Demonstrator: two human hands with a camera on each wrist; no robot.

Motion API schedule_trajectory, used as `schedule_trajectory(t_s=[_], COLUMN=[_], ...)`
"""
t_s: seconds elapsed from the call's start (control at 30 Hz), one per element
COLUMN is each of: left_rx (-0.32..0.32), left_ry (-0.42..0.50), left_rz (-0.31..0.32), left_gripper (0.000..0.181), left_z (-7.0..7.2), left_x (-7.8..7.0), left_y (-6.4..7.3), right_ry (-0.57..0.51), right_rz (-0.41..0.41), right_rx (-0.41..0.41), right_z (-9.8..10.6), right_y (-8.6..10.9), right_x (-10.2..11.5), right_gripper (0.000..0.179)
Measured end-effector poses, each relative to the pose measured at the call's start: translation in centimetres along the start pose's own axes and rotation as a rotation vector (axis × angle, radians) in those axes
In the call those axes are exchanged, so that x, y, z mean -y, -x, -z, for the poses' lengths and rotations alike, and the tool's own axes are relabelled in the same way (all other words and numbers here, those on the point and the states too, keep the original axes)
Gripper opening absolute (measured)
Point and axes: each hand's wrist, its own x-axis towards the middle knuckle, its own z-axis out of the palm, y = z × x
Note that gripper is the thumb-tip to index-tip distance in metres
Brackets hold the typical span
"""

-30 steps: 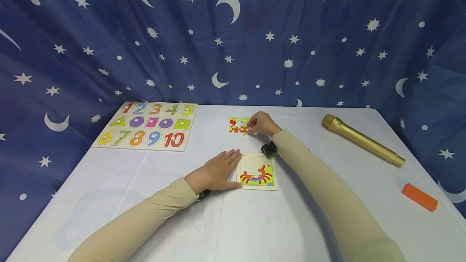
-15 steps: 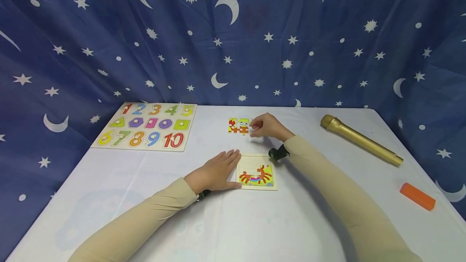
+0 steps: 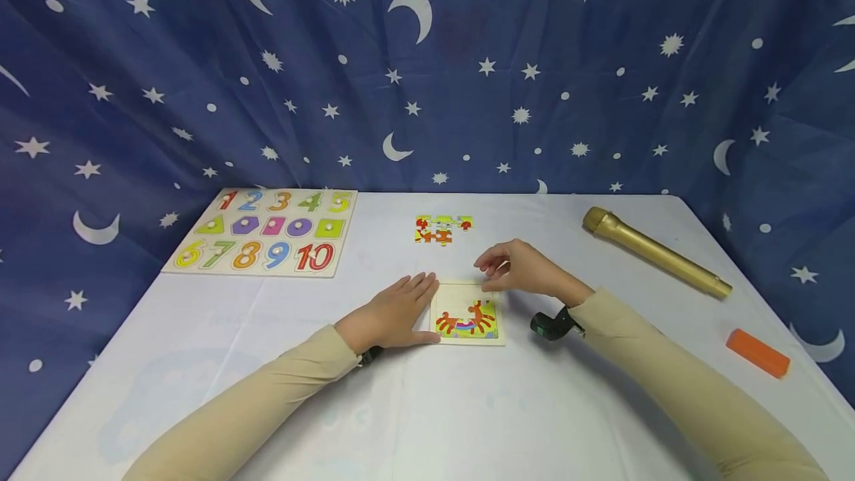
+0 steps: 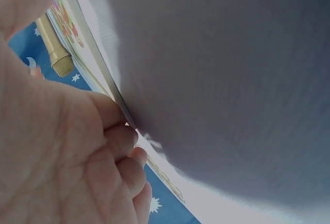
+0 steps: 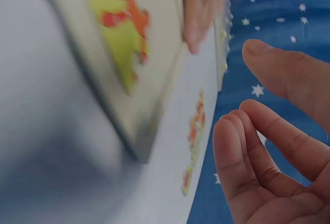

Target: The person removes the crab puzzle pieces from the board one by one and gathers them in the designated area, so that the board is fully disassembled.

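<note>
Puzzle tray (image 3: 461, 293) sits at frame centre; fitted pieces (image 3: 467, 327) fill its lower part. Left hand (image 3: 394, 314) lies against its left edge, fingers fairly straight, gripping nothing; presumably braces the tray. Right hand (image 3: 524, 269) hovers by the tray's upper right corner, thumb and fingertips apart, holding nothing. Loose pieces (image 3: 442, 237) lie upper centre, probably set there for easy reach.
</note>
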Motion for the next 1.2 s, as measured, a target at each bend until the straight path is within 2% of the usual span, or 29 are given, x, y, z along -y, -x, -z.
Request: schedule_trajectory(t_s=[0.13, 0.4, 0.6, 0.73, 1.0, 1.2], left_rx=[-0.003, 0.005, 0.002, 0.004, 0.015, 0.009], left_ry=[0.006, 0.007, -0.003, 0.0, 0.004, -0.015], left_rz=[-0.008, -0.006, -0.006, -0.007, 0.003, -0.006], left_gripper=[0.09, 0.091, 0.09, 0.09, 0.091, 0.092], left_z=[0.0, -0.1, 0.0, 0.0, -0.3, -0.5], left_x=[0.0, 0.2, 0.1, 0.1, 0.2, 0.3], left_y=[0.0, -0.1, 0.0, 0.0, -0.3, -0.5], right_ry=[0.002, 0.053, 0.107, 0.139, 0.176, 0.194], right_rz=[0.039, 0.018, 0.01, 0.012, 0.018, 0.033], right_rx=[0.033, 0.078, 0.073, 0.097, 0.122, 0.109], right_z=[-0.9, -2.4, -2.8, -2.9, -2.7, -2.8], right_y=[1.3, 2.6, 2.5, 2.2, 2.0, 1.9], right_x=[-0.4, -1.2, -1.0, -0.8, -0.3, -0.1], right_gripper=[0.035, 0.035, 0.035, 0.035, 0.037, 0.039])
